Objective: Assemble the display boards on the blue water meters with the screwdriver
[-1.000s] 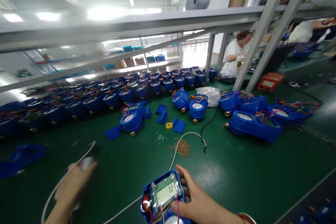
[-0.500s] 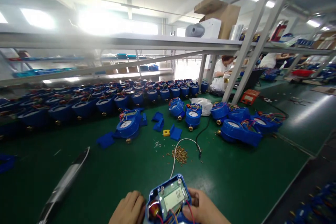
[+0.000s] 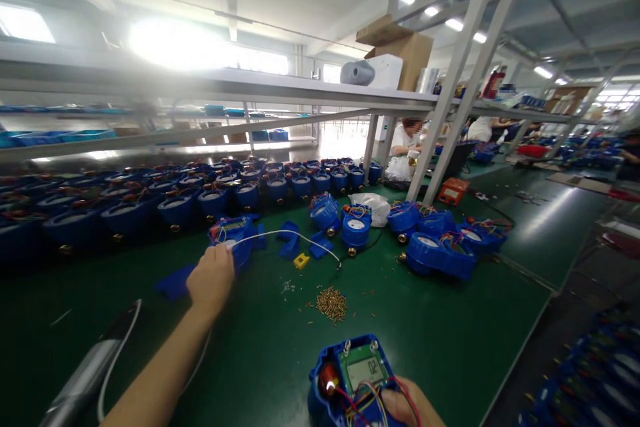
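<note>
My right hand [image 3: 410,407] grips an open blue meter [image 3: 353,380] at the near edge of the green table [image 3: 450,327]; its LCD board, a copper coil and coloured wires show. My left hand [image 3: 211,278] is stretched out over the table, fingers closed on a white cable [image 3: 285,235] that arcs to the right. Just beyond that hand lies another blue meter [image 3: 235,237]. A grey electric screwdriver [image 3: 87,367] lies on the table at the lower left, beside my left forearm.
A pile of small brass screws [image 3: 331,303] lies mid-table, with a yellow part [image 3: 301,261] and blue covers [image 3: 290,243] behind. Rows of blue meters [image 3: 150,203] fill the back left; more meters [image 3: 440,247] sit right. A slanted metal shelf frame [image 3: 460,60] rises there. A person [image 3: 405,140] sits beyond.
My left hand left the meter's side and reached forward, taking the white cable and lifting it off the table. The view swung rightward.
</note>
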`<move>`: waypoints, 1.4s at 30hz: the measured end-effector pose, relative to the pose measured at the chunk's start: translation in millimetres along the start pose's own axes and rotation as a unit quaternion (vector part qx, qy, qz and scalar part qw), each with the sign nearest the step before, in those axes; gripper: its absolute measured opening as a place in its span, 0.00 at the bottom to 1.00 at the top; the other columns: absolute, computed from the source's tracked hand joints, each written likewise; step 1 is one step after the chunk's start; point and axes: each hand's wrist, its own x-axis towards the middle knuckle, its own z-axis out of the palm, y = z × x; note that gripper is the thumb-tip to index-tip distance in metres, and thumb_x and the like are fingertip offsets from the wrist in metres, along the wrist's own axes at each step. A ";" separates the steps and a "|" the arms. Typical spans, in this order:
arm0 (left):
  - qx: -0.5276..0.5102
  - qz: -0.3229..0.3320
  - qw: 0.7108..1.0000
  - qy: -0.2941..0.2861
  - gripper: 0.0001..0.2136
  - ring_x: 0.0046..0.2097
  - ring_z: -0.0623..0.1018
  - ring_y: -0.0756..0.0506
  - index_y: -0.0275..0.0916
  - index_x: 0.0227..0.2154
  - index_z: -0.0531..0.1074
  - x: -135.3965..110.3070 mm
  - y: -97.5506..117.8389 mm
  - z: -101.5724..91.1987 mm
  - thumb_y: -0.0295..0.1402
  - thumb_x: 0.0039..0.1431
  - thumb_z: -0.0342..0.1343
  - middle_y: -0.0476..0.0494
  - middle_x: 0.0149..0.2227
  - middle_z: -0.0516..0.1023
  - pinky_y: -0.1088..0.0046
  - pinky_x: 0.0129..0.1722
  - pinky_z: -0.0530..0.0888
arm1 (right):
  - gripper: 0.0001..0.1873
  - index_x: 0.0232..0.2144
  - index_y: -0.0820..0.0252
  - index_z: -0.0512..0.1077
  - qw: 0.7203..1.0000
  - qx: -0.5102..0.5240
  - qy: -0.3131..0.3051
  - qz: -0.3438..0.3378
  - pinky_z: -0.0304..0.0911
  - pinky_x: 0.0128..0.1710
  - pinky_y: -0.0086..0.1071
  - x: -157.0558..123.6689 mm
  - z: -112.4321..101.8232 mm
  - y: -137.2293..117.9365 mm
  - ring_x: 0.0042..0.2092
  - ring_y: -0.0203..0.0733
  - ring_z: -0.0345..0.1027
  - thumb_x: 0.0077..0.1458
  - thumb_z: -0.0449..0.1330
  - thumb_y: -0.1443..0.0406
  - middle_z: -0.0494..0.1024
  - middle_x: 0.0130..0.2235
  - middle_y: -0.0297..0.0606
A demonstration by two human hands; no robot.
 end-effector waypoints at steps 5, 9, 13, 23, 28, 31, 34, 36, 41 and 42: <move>0.041 0.136 0.989 -0.029 0.10 0.42 0.74 0.45 0.35 0.44 0.68 -15.8 8.7 21.1 0.33 0.61 0.51 0.42 0.43 0.71 0.63 0.39 0.73 | 0.36 0.41 0.70 0.75 1.000 0.011 0.006 0.009 0.65 0.45 0.44 7.4 -8.2 11.6 0.40 0.55 0.75 0.40 0.65 0.44 0.79 0.32 0.49; 0.046 0.183 0.981 -0.055 0.08 0.42 0.74 0.45 0.34 0.40 0.70 -15.3 7.4 37.8 0.31 0.60 0.53 0.42 0.43 0.72 0.63 0.40 0.73 | 0.39 0.43 0.71 0.73 1.000 0.007 -0.006 -0.002 0.64 0.47 0.48 12.7 -7.9 16.0 0.40 0.57 0.74 0.38 0.67 0.44 0.79 0.35 0.53; 0.013 0.195 0.979 -0.058 0.08 0.39 0.74 0.46 0.34 0.39 0.70 -12.0 20.4 42.6 0.33 0.60 0.53 0.43 0.39 0.73 0.63 0.38 0.74 | 0.37 0.44 0.70 0.72 1.000 0.028 -0.009 -0.004 0.63 0.49 0.47 23.9 -6.4 19.6 0.43 0.56 0.74 0.37 0.68 0.47 0.78 0.39 0.52; -0.171 0.492 0.840 -0.153 0.22 0.61 0.63 0.43 0.46 0.59 0.59 -88.8 127.1 52.2 0.41 0.62 0.47 0.45 0.61 0.62 0.59 0.61 0.61 | 0.42 0.48 0.66 0.69 0.999 0.021 -0.029 -0.023 0.64 0.46 0.41 37.8 6.1 23.8 0.43 0.52 0.73 0.36 0.67 0.43 0.78 0.38 0.46; -0.175 0.556 0.793 -0.178 0.29 0.64 0.57 0.41 0.50 0.63 0.45 -80.5 155.8 66.5 0.46 0.61 0.46 0.48 0.65 0.53 0.55 0.60 0.59 | 0.30 0.46 0.61 0.72 0.910 -0.348 0.197 -0.105 0.67 0.43 0.36 42.0 -46.2 -5.6 0.42 0.45 0.72 0.60 0.45 0.45 0.78 0.41 0.46; -0.160 0.552 0.800 -0.170 0.31 0.64 0.57 0.39 0.47 0.64 0.41 -82.6 157.2 73.4 0.47 0.61 0.44 0.45 0.65 0.52 0.53 0.60 0.59 | 0.29 0.55 0.65 0.64 0.850 -0.415 0.298 -0.126 0.49 0.61 0.45 67.7 -95.9 -26.6 0.59 0.49 0.57 0.62 0.44 0.51 0.66 0.57 0.51; -0.140 0.534 0.819 -0.154 0.32 0.64 0.57 0.37 0.45 0.64 0.38 -87.4 149.3 77.1 0.46 0.61 0.45 0.43 0.65 0.50 0.52 0.60 0.59 | 0.30 0.59 0.69 0.57 0.821 -0.462 0.315 -0.117 0.38 0.64 0.48 102.8 -131.7 -36.5 0.65 0.50 0.42 0.61 0.46 0.54 0.53 0.64 0.51; -0.127 0.520 0.833 -0.142 0.32 0.63 0.58 0.36 0.45 0.64 0.38 -89.0 141.7 79.6 0.46 0.61 0.44 0.42 0.65 0.50 0.49 0.58 0.61 | 0.32 0.61 0.72 0.53 0.810 -0.484 0.316 -0.096 0.37 0.64 0.49 122.8 -142.1 -37.7 0.66 0.52 0.38 0.61 0.46 0.55 0.48 0.65 0.53; -0.142 0.507 0.844 -0.102 0.34 0.59 0.64 0.35 0.48 0.64 0.39 -91.7 123.5 95.0 0.45 0.59 0.48 0.42 0.62 0.55 0.49 0.51 0.71 | 0.35 0.63 0.76 0.42 0.788 -0.511 0.342 -0.038 0.35 0.63 0.54 140.8 -138.1 -42.2 0.67 0.57 0.31 0.62 0.44 0.57 0.35 0.66 0.54; -0.162 0.503 0.843 -0.100 0.34 0.58 0.66 0.35 0.52 0.63 0.40 -91.8 123.0 99.6 0.44 0.57 0.50 0.44 0.61 0.58 0.51 0.50 0.73 | 0.36 0.63 0.76 0.41 0.784 -0.513 0.348 -0.029 0.35 0.63 0.54 139.7 -134.3 -45.3 0.67 0.58 0.31 0.62 0.44 0.57 0.34 0.66 0.54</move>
